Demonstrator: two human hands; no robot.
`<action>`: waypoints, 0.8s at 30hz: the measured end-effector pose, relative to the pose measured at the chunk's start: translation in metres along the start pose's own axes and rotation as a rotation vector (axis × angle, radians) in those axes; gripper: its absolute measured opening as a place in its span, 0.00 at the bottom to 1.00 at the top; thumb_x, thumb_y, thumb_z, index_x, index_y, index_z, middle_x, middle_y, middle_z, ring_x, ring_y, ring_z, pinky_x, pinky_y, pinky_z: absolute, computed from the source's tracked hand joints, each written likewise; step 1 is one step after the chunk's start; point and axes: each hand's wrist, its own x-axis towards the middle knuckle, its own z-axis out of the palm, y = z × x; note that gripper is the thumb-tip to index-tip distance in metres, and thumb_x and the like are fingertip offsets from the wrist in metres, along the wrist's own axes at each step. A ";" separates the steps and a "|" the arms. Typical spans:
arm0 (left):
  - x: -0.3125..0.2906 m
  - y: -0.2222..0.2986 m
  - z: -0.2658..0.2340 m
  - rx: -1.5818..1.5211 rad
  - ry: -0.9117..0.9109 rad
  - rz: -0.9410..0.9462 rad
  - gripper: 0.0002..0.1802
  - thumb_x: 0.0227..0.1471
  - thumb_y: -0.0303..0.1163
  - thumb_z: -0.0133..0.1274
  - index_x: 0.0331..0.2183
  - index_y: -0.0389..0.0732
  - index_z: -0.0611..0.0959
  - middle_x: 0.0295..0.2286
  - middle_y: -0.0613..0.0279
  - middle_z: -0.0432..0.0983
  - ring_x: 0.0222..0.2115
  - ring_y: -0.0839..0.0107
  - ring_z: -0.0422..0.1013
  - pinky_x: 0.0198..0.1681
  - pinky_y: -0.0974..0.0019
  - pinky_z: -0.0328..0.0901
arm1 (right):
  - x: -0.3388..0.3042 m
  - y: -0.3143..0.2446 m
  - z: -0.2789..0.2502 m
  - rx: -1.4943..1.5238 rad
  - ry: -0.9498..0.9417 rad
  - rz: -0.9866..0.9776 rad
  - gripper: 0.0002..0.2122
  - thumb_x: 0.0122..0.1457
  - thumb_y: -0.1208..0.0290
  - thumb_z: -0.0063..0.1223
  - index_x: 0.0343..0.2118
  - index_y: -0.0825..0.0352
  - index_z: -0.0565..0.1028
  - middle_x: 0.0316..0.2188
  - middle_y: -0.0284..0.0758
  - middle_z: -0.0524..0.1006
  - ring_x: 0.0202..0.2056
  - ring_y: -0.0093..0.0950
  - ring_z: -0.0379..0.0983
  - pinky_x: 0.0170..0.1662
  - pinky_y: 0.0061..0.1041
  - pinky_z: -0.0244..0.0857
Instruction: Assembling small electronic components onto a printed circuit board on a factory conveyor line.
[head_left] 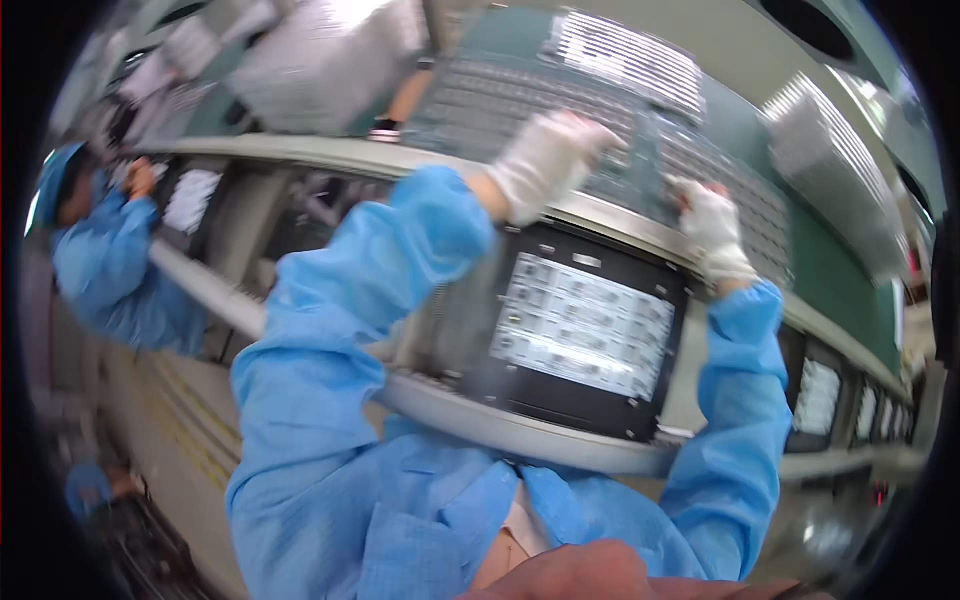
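Note:
Both my hands wear white gloves with bare fingertips, and both are over the compartment trays past the conveyor's far rail. My left hand (552, 160) is at the near edge of the left tray (490, 105), its fingers drawn together and pointing right. Lower and to the right, my right hand (714, 225) is at the right tray (760, 225), fingers curled. Anything between the fingers of either hand is too small and blurred to make out. Below and between my hands, a black fixture plate (575, 415) on the conveyor carries a pale panel (585, 325) with rows of small parts.
A ridged stack of trays (835, 170) stands at the far right, and a pale stack (325, 70) at the far left. A striped white tray (625, 60) lies behind the compartment trays. Metal rails (520, 430) edge the conveyor. A person in blue (120, 255) works at left.

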 end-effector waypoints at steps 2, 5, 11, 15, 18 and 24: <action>-0.019 0.029 -0.017 0.038 0.054 0.052 0.23 0.44 0.20 0.51 0.44 0.47 0.81 0.25 0.61 0.76 0.32 0.58 0.73 0.41 0.57 0.68 | -0.002 0.019 0.009 0.079 -0.039 0.005 0.24 0.50 0.81 0.49 0.49 0.50 0.78 0.29 0.40 0.78 0.34 0.39 0.77 0.38 0.36 0.71; -0.052 0.045 -0.024 0.089 -0.034 0.042 0.21 0.42 0.20 0.51 0.43 0.45 0.79 0.27 0.59 0.74 0.35 0.57 0.71 0.44 0.58 0.66 | -0.005 0.034 0.018 0.121 0.008 0.040 0.24 0.50 0.83 0.47 0.50 0.53 0.77 0.27 0.38 0.76 0.31 0.35 0.75 0.38 0.33 0.70; -0.112 0.089 -0.059 0.000 -0.128 -0.011 0.21 0.43 0.24 0.55 0.43 0.44 0.77 0.28 0.63 0.72 0.36 0.60 0.70 0.46 0.60 0.64 | -0.001 0.048 0.021 0.131 0.069 0.017 0.27 0.51 0.86 0.46 0.54 0.56 0.74 0.28 0.36 0.74 0.32 0.30 0.75 0.39 0.30 0.70; -0.138 0.102 -0.061 0.028 -0.160 -0.002 0.21 0.44 0.25 0.56 0.44 0.45 0.77 0.27 0.64 0.71 0.35 0.61 0.69 0.43 0.61 0.65 | -0.008 0.041 0.015 0.162 0.120 -0.050 0.25 0.51 0.86 0.46 0.52 0.57 0.74 0.27 0.37 0.76 0.33 0.35 0.75 0.42 0.32 0.70; -0.148 0.108 -0.065 -0.020 -0.150 -0.010 0.20 0.46 0.25 0.57 0.44 0.46 0.78 0.28 0.64 0.71 0.34 0.62 0.69 0.39 0.62 0.65 | -0.010 0.040 0.016 0.095 -0.029 0.013 0.24 0.51 0.85 0.47 0.51 0.58 0.75 0.29 0.37 0.76 0.34 0.36 0.76 0.42 0.33 0.71; -0.166 0.116 -0.073 -0.087 -0.129 -0.053 0.18 0.47 0.25 0.57 0.44 0.46 0.79 0.30 0.62 0.72 0.36 0.62 0.69 0.41 0.61 0.65 | -0.007 0.058 0.032 0.135 -0.009 -0.006 0.22 0.50 0.84 0.49 0.49 0.59 0.75 0.31 0.39 0.76 0.34 0.36 0.75 0.41 0.34 0.70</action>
